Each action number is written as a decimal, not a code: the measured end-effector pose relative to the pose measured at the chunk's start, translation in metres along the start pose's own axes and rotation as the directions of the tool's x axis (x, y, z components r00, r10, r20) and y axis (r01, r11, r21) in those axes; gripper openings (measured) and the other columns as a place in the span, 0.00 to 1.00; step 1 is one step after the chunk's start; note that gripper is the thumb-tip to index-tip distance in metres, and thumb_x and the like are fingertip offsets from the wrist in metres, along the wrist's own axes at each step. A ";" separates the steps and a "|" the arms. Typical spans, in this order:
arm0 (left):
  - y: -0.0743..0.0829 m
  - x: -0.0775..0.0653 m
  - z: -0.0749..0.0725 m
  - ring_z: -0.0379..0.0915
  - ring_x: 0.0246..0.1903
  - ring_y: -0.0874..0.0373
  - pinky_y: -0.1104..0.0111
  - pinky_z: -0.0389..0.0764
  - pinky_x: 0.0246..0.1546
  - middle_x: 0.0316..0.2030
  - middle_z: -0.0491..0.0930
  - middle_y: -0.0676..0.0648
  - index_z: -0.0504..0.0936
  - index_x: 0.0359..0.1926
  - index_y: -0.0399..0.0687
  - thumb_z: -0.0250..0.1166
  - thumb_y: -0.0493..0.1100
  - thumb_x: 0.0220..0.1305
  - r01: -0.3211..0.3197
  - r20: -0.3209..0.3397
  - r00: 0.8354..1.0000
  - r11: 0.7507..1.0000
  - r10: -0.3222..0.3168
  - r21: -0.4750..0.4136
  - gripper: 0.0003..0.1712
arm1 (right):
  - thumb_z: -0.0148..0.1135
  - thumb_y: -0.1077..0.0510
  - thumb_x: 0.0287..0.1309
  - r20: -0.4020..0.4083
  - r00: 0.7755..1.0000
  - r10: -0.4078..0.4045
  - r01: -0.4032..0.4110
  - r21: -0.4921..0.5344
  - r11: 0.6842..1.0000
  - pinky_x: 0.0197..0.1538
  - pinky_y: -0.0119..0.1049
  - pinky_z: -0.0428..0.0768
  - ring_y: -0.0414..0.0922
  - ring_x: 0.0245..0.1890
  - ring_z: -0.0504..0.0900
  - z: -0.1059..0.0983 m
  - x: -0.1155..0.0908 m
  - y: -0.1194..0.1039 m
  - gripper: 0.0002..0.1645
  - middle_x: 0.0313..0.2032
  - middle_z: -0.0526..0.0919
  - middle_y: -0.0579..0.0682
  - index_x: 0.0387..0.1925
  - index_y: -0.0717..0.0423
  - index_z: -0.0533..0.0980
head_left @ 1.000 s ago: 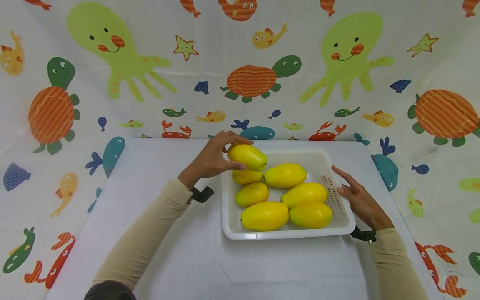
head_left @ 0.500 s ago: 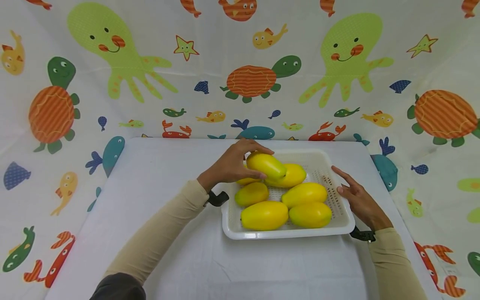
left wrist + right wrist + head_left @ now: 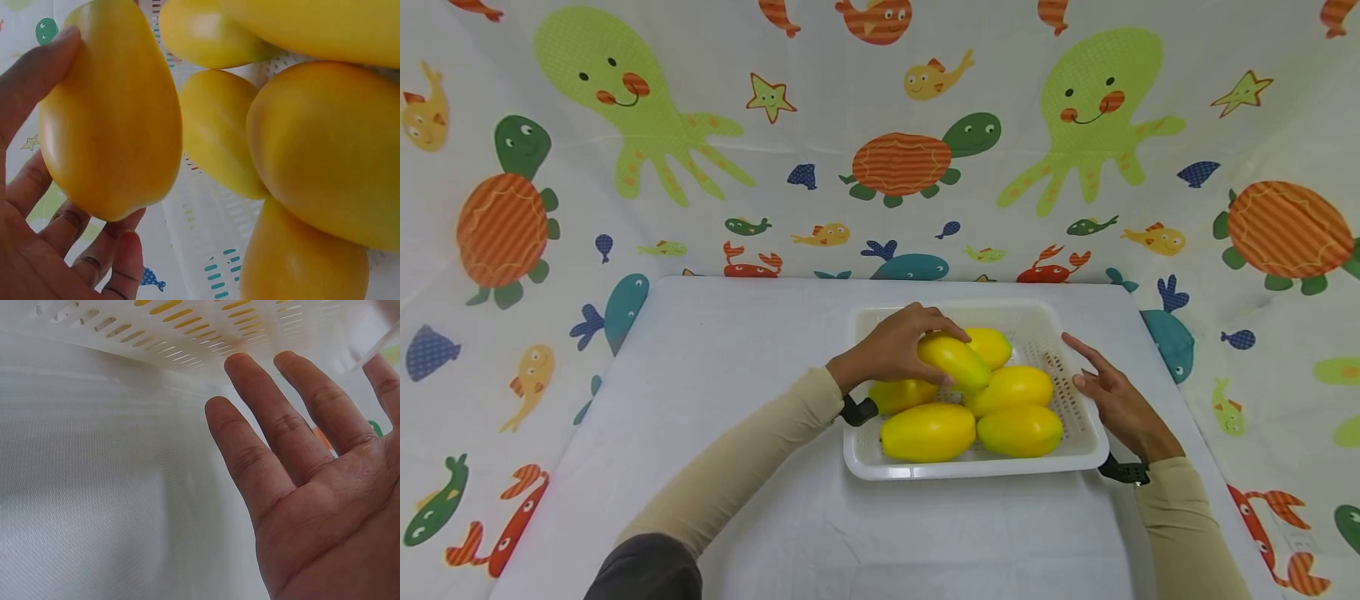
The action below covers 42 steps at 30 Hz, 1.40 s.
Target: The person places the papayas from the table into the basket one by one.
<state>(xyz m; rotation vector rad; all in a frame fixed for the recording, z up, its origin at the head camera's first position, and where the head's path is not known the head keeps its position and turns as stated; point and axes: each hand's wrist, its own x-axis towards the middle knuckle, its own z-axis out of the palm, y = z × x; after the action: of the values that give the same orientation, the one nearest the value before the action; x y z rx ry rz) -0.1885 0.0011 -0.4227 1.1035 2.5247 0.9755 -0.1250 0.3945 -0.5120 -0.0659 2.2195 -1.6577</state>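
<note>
In the head view my left hand [image 3: 898, 350] grips a yellow papaya [image 3: 956, 362], thumb on one side and fingers on the other. The fruit is held tilted above the white slotted basket [image 3: 973, 471]. Below and around it several more papayas lie in the basket, such as a front-left papaya [image 3: 928, 432] and a front-right papaya [image 3: 1019, 431]. My left hand and wrist partly hide those at the left. At the basket's right side, my right hand [image 3: 1120, 404] rests against the rim; the right wrist view shows its fingers [image 3: 262, 403] extended under the slotted wall.
A white cloth covers the table [image 3: 737, 333]. Behind it hangs a curtain [image 3: 685, 50] printed with sea animals. A dark rounded object [image 3: 643, 571] shows at the lower left, by the left sleeve.
My left hand has carried the papaya rightward and toward me, from the basket's back-left corner to over its middle. My right hand stays at the rim.
</note>
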 end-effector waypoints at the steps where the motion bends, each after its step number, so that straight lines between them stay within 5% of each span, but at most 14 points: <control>1: 0.000 0.001 0.001 0.70 0.54 0.56 0.62 0.74 0.53 0.56 0.84 0.53 0.86 0.63 0.61 0.80 0.62 0.55 0.001 0.007 1.000 1.000 -0.001 0.005 0.35 | 0.52 0.46 0.82 -0.001 1.000 0.000 0.000 -0.003 1.000 0.54 0.55 0.89 0.40 0.57 0.85 0.000 0.000 0.000 0.41 0.83 0.54 0.64 0.83 0.17 0.46; 14: 0.001 0.008 0.018 0.69 0.55 0.55 0.61 0.77 0.57 0.57 0.83 0.51 0.85 0.64 0.62 0.81 0.62 0.55 0.075 0.107 0.991 0.993 -0.084 0.090 0.35 | 0.52 0.45 0.82 -0.005 1.000 0.002 -0.002 -0.013 1.000 0.55 0.55 0.89 0.44 0.60 0.83 0.000 0.000 0.000 0.41 0.84 0.52 0.63 0.83 0.16 0.45; 23: 0.000 0.016 0.024 0.71 0.51 0.55 0.64 0.74 0.52 0.54 0.85 0.51 0.85 0.65 0.60 0.79 0.64 0.56 0.030 0.128 0.990 0.988 -0.050 0.153 0.37 | 0.53 0.44 0.81 -0.014 1.000 0.009 -0.009 -0.016 1.000 0.54 0.56 0.89 0.44 0.60 0.83 0.001 0.001 0.000 0.41 0.84 0.53 0.62 0.83 0.15 0.46; 29: -0.001 0.015 0.024 0.70 0.56 0.52 0.60 0.75 0.58 0.61 0.82 0.49 0.81 0.70 0.62 0.78 0.67 0.57 0.047 0.142 0.987 0.985 -0.072 0.169 0.41 | 0.53 0.44 0.81 -0.014 1.000 0.009 -0.009 -0.011 1.000 0.54 0.56 0.89 0.42 0.59 0.84 0.001 0.002 0.001 0.41 0.84 0.53 0.62 0.83 0.15 0.46; 35: -0.002 0.004 0.016 0.67 0.65 0.50 0.53 0.73 0.67 0.69 0.77 0.49 0.78 0.72 0.61 0.78 0.67 0.56 0.059 0.094 0.993 0.992 -0.069 0.111 0.45 | 0.53 0.44 0.81 -0.016 1.000 0.014 -0.015 -0.028 0.999 0.55 0.56 0.88 0.49 0.62 0.82 0.001 0.001 -0.001 0.41 0.84 0.52 0.62 0.83 0.15 0.46; 42: -0.009 -0.019 -0.001 0.62 0.72 0.48 0.45 0.65 0.74 0.73 0.73 0.47 0.75 0.74 0.61 0.74 0.66 0.62 0.058 0.009 0.998 0.996 -0.058 0.070 0.43 | 0.53 0.44 0.81 -0.013 1.000 0.008 -0.009 -0.029 1.000 0.55 0.55 0.89 0.45 0.60 0.83 0.000 0.001 0.001 0.41 0.83 0.54 0.63 0.83 0.16 0.46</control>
<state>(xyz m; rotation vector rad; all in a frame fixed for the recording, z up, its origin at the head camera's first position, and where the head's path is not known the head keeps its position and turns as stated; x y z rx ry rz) -0.1806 -0.0176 -0.4288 1.0451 2.5845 0.8706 -0.1257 0.3943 -0.5128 -0.0537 2.2502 -1.6258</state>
